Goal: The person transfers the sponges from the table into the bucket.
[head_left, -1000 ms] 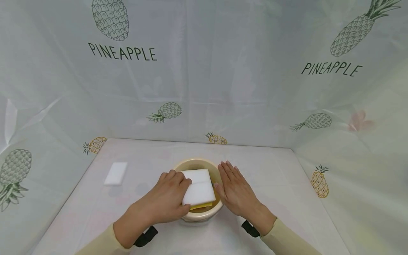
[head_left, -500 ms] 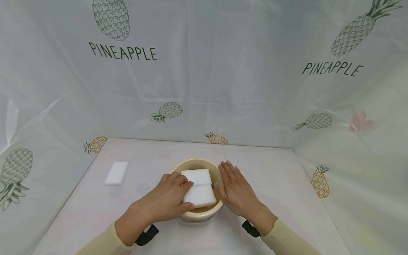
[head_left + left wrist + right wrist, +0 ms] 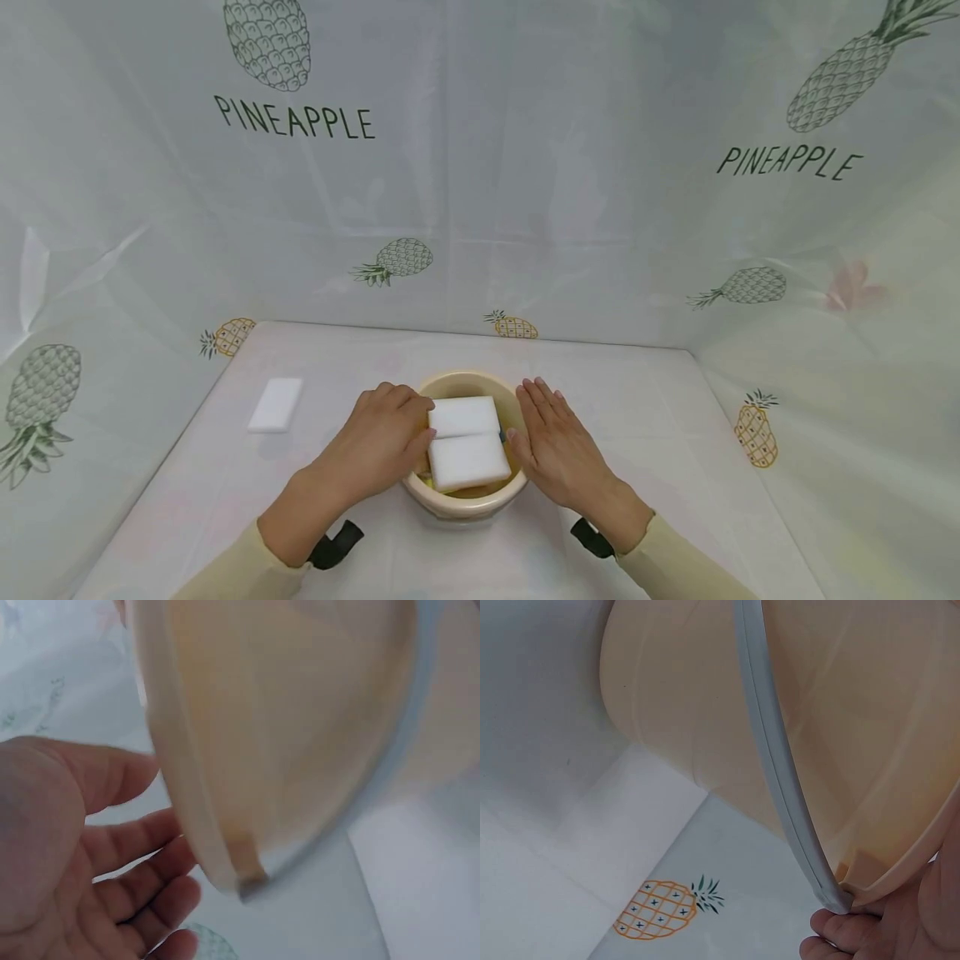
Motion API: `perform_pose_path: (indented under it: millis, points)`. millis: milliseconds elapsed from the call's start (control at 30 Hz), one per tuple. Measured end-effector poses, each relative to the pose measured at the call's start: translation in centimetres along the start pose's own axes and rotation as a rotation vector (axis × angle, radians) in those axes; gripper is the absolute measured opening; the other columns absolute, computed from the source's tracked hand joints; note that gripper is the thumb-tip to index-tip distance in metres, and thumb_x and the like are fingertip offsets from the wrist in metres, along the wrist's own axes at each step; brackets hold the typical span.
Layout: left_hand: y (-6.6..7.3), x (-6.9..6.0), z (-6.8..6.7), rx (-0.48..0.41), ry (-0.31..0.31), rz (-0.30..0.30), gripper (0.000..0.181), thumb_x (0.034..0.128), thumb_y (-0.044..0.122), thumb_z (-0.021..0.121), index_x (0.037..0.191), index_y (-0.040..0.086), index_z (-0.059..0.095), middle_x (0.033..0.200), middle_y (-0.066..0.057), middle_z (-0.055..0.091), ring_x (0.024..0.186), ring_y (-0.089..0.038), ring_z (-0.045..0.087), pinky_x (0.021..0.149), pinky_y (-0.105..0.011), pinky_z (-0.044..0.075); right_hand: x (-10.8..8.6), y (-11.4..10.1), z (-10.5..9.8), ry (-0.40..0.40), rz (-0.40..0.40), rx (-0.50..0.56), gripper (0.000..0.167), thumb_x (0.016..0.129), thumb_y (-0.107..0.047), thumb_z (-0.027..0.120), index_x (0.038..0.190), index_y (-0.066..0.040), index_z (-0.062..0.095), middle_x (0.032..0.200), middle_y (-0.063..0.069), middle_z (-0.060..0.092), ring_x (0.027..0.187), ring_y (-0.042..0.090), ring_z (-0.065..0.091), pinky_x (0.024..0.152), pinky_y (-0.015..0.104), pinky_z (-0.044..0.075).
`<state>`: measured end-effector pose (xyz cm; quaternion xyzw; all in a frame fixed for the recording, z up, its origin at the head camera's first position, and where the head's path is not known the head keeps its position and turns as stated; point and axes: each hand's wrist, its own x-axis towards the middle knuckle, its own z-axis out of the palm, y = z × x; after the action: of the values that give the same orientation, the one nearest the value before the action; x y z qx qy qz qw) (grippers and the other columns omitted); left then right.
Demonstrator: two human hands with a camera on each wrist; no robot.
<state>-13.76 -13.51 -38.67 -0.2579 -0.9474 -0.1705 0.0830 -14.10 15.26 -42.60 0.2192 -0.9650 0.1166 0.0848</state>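
Note:
A cream bucket (image 3: 462,505) with a grey handle (image 3: 769,727) stands on the table. Two white sponge blocks, one farther back (image 3: 463,416) and one nearer (image 3: 469,462), lie side by side inside it, with bits of yellow showing beneath. My left hand (image 3: 382,442) is at the bucket's left rim, its fingers loosely bent and holding nothing; in the left wrist view its thumb and fingertips are close to the rim (image 3: 169,761). My right hand (image 3: 558,446) rests against the right side of the rim with its fingers straight. The bucket's lower contents are hidden.
Another white sponge block (image 3: 275,405) lies on the left part of the pale covered table (image 3: 360,354). A pineapple-print sheet (image 3: 562,208) hangs behind and at both sides. Each wrist wears a black strap, the left one (image 3: 335,546) and the right one (image 3: 592,537).
My left hand has let go of the nearer white block and drawn back left to the rim. That block has settled lower beside the other. My right hand has stayed in place.

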Motion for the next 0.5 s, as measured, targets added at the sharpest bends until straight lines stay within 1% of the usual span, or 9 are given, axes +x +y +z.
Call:
perform_pose_path:
  millis: [67,167,267,400,500]
  points:
    - [-0.7,-0.1,0.1,0.032,0.062,-0.013,0.027,0.0981,0.021,0.073,0.12,0.005,0.072,0.114,-0.006,0.07,0.112,-0.029,0.06,0.101,-0.051,0.047,0.0,0.0,0.0,0.0,0.001,0.0,0.065,0.112,-0.038,0.046,0.159,0.005,0.039,0.167,0.022,0.038,0.16,0.037,0.029,0.13,0.054,0.026]
    - [-1.9,-0.1,0.4,0.105,0.163,-0.032,0.022,0.0959,0.017,0.074,0.114,0.005,0.073,0.108,-0.008,0.07,0.109,-0.031,0.061,0.096,-0.052,0.049,0.1,0.0,0.1,0.001,0.0,0.001,0.065,0.112,-0.038,0.045,0.159,0.005,0.039,0.167,0.022,0.038,0.16,0.037,0.029,0.13,0.054,0.026]
    - [-3.1,-0.2,0.7,0.169,0.252,-0.03,0.019,0.0948,0.016,0.074,0.11,0.004,0.072,0.104,-0.012,0.071,0.105,-0.034,0.061,0.092,-0.052,0.05,0.0,-0.1,0.2,0.0,0.0,0.006,0.064,0.112,-0.038,0.045,0.159,0.005,0.039,0.167,0.022,0.038,0.16,0.037,0.029,0.13,0.054,0.026]
    - [-4.4,-0.3,1.1,0.2,0.334,-0.01,0.018,0.0933,0.015,0.075,0.106,0.003,0.071,0.103,-0.014,0.07,0.102,-0.035,0.061,0.089,-0.052,0.05,0.0,-0.1,0.1,0.004,-0.001,0.008,0.064,0.112,-0.038,0.045,0.159,0.006,0.04,0.167,0.023,0.038,0.16,0.037,0.029,0.13,0.054,0.026]
    - [-5.3,-0.4,1.4,0.206,0.372,-0.002,0.017,0.0923,0.015,0.074,0.104,0.003,0.071,0.103,-0.014,0.07,0.101,-0.036,0.061,0.088,-0.054,0.05,0.0,-0.1,0.1,0.004,0.004,0.006,0.064,0.112,-0.037,0.045,0.159,0.006,0.039,0.167,0.022,0.038,0.16,0.037,0.028,0.13,0.054,0.025]
